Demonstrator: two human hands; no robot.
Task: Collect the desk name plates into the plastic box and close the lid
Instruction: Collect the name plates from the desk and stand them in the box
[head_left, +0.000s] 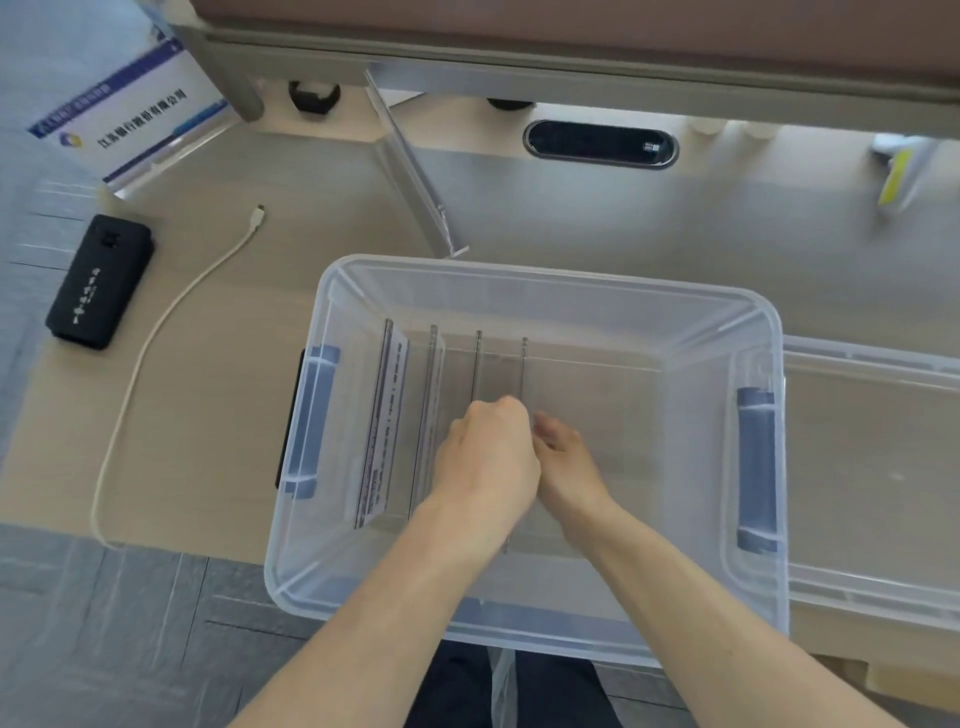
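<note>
A clear plastic box (545, 283) with blue-grey latches stands open at the desk's front edge. Several clear acrylic name plates (431, 374) stand on edge in its left half; the leftmost (387, 415) carries a printed sheet. Both my hands are inside the box. My left hand (485, 457) is closed in a fist over the top edge of one upright plate (477, 364). My right hand (563, 457) rests against the plate beside it (523, 369), fingers bent; its grip is hidden. The clear lid (878, 467) lies flat to the right of the box. Another plate (415, 166) and a printed one (130, 119) remain on the desk.
A black case (98, 283) and a white cable (156, 343) lie on the desk at the left. A black oval grommet (600, 144) sits at the back, under a raised shelf (571, 57). A yellow-and-white item (896, 176) lies at the far right.
</note>
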